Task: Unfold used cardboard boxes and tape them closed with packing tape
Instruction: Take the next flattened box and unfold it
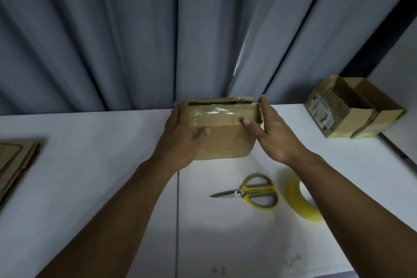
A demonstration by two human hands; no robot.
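Grey-blue curtain [135, 29] hangs behind a white table [90, 165]. Flat cardboard [13, 165] lies at its left edge. Left hand [180, 137] clasps the left end of the box [225, 140], thumb on the near face. The box sits between both hands at the table's far edge, with glossy clear tape across its top. Right hand [275, 135] clasps the right end, thumb on the face, fingers straight along the side. Scissors [252, 192] and tape [300, 201] lie nearer, to the right. Open boxes [334, 117] stand far right; the label's handwriting is unreadable.

Flattened cardboard [14, 165] cut off left, tape roll [293, 197] partly behind forearm [343, 192]
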